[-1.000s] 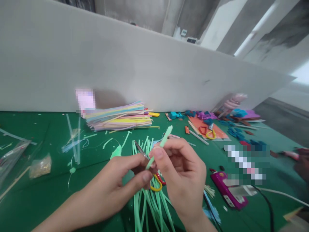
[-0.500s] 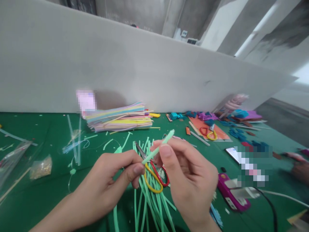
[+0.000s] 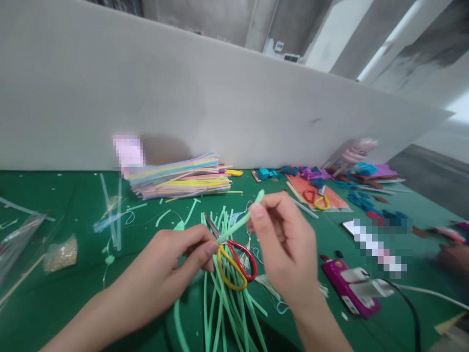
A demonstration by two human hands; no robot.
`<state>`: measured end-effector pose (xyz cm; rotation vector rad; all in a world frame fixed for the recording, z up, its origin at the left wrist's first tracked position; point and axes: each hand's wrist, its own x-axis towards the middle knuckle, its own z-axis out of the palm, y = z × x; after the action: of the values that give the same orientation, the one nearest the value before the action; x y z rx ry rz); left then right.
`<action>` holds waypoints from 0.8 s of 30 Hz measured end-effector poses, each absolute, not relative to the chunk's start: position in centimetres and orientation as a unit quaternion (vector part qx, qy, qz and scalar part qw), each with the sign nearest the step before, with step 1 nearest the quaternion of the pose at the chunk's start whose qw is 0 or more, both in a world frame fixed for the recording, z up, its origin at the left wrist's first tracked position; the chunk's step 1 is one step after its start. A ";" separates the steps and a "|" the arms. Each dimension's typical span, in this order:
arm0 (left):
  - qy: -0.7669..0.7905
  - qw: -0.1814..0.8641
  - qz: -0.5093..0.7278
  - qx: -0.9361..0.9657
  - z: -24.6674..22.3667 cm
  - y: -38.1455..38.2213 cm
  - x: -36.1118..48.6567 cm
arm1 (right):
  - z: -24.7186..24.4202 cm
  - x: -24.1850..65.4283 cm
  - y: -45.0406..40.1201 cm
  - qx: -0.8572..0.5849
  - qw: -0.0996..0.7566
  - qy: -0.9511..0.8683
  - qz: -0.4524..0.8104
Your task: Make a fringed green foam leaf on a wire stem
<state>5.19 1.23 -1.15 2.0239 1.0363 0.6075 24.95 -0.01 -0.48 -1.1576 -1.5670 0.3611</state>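
Observation:
A light green strip (image 3: 238,226), soft-looking and narrow, is stretched between my two hands. My left hand (image 3: 179,269) pinches its lower end between thumb and forefinger. Higher up and to the right, my right hand (image 3: 286,244) grips it near the tip, which pokes out above the thumb. Below the strip, scissors (image 3: 234,274) with one yellow and one red handle lie on a bundle of similar green strips (image 3: 238,318). The scissors' blades are partly hidden behind the held strip and my left fingers.
A stack of pastel strips (image 3: 183,178) lies by the white partition (image 3: 220,107). A purple power strip (image 3: 348,288) with plugs and a phone (image 3: 373,247) are at right. A bag of small beads (image 3: 61,254) lies left. Another person's hand (image 3: 454,259) shows at the right edge.
My right hand has moved slightly up and turned, its fingers now closer to the strip's tip. More of the scissors' red handle shows. My left hand stays nearly in place.

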 end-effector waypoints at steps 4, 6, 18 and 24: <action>0.451 0.356 0.154 0.803 -2.5 2.3 5.1 | -0.7 28.9 1.7 -0.570 0.482 -0.631 0.211; 0.464 0.319 0.110 0.819 -3.5 2.5 5.3 | -1.7 30.5 2.8 -0.635 0.371 -0.642 0.217; 0.484 0.226 -0.007 0.846 -5.1 2.4 4.6 | -10.3 29.5 8.0 -0.695 0.125 -0.688 0.168; 0.476 0.261 -0.042 0.839 -7.1 1.4 6.4 | -10.6 27.9 7.5 -0.686 0.067 -0.697 0.198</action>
<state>6.39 1.45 -7.13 2.2710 1.2876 -0.1150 27.86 7.46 -10.60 -2.0674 -2.0998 0.5979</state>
